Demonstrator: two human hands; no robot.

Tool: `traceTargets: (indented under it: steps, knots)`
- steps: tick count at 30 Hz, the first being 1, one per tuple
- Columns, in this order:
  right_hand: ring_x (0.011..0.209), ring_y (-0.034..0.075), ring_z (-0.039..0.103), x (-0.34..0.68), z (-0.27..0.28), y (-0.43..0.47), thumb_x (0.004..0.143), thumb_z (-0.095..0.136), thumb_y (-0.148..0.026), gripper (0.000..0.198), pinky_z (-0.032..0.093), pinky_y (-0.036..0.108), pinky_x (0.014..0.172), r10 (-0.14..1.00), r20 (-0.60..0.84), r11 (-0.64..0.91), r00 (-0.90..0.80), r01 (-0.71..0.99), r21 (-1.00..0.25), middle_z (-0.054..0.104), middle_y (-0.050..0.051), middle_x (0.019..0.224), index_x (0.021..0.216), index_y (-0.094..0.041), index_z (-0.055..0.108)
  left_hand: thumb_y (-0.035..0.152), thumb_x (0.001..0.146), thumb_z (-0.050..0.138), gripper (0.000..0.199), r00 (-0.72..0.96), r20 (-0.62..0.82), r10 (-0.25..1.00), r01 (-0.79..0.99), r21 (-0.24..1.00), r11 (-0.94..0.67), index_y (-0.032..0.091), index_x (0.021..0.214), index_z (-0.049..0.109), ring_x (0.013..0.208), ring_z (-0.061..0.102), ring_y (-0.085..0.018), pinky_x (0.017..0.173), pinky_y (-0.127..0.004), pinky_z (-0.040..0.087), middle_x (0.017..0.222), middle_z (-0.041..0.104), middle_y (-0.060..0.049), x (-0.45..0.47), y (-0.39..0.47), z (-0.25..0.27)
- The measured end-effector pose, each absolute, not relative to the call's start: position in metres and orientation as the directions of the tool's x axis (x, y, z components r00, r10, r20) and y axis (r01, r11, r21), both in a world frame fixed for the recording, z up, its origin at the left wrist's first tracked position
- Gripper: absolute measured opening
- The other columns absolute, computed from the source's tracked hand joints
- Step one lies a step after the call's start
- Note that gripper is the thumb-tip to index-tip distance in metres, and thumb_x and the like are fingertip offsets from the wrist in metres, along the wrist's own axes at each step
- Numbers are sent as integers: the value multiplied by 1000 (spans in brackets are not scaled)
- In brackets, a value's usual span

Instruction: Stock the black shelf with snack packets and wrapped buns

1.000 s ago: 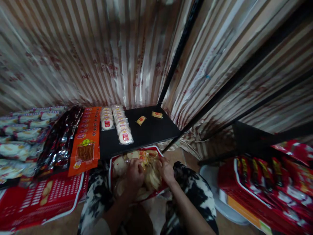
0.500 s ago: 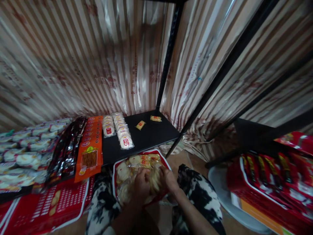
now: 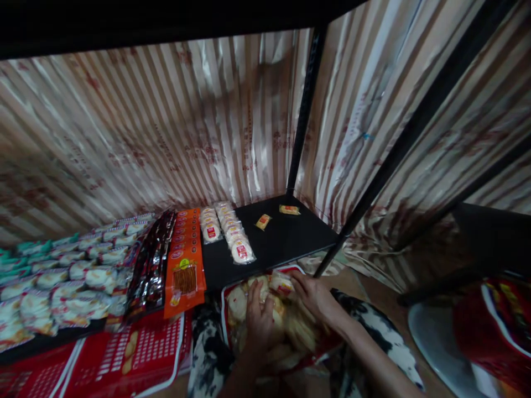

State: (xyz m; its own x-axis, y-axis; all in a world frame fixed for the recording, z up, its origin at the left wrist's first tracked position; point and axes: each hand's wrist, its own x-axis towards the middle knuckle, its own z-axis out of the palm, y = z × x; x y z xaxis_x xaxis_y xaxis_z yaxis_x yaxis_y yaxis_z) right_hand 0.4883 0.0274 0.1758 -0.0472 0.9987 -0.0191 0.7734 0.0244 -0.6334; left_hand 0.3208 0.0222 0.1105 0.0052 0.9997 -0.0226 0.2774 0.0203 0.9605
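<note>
Both hands are inside a red basket with a white rim (image 3: 224,318), filled with clear-wrapped round, pale snacks and long yellowish ones. My left hand (image 3: 260,318) lies over the round packets (image 3: 237,303), its fingers stretched out and a little apart. At the basket's far side, my right hand (image 3: 317,298) has its fingers closed on the edge of a small wrapped snack with a red label (image 3: 282,283). Below that hand lie the long yellowish snacks (image 3: 301,326), blurred. The basket sits between my knees.
Beyond the basket, a black shelf (image 3: 286,237) bears two small yellow packets (image 3: 263,222), two rows of round white packets (image 3: 238,235), an orange bag (image 3: 185,271), dark packs (image 3: 151,265) and white packs (image 3: 74,276). A slanting post (image 3: 352,215) stands right. Red baskets (image 3: 120,348) flank me.
The view has shifted, so the shelf appears farther right. My right hand has moved from the long snacks to a red-labelled packet at the basket's far side. My left hand's fingers have stretched out.
</note>
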Motion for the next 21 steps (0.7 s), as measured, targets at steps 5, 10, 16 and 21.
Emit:
traceTargets:
  steps: [5,10,16,21]
  knots:
    - [77,19,61,459,191,50,89,34,-39,37,44,30,71,976,-59,77,-208,589,-805,67,6,85,100,-18,63,50,73,57,54,26,-168,985,58,984,166,15,114,58,92,65,-24,77,-31,53,98,69,-13,297,35,116]
    - [67,15,57,426,181,76,77,52,-54,53,44,26,61,970,-172,-120,-172,275,-954,63,2,80,115,-17,52,56,64,66,51,-81,-220,972,-160,966,205,15,94,63,69,66,-19,61,-27,51,79,70,-8,272,52,114]
    - [68,16,58,386,155,104,72,60,-53,39,45,25,62,981,-174,-146,-85,263,-954,62,1,70,87,-17,58,63,60,64,57,-234,-242,942,-162,965,208,13,88,62,59,62,-15,48,-22,44,69,67,-5,252,81,124]
    - [68,15,57,364,159,143,83,48,-36,23,42,23,59,996,-74,-39,-51,496,-867,62,2,72,84,-17,60,59,71,56,61,-323,-267,908,-127,963,238,12,109,55,66,65,-16,42,-20,41,93,67,-12,241,111,130]
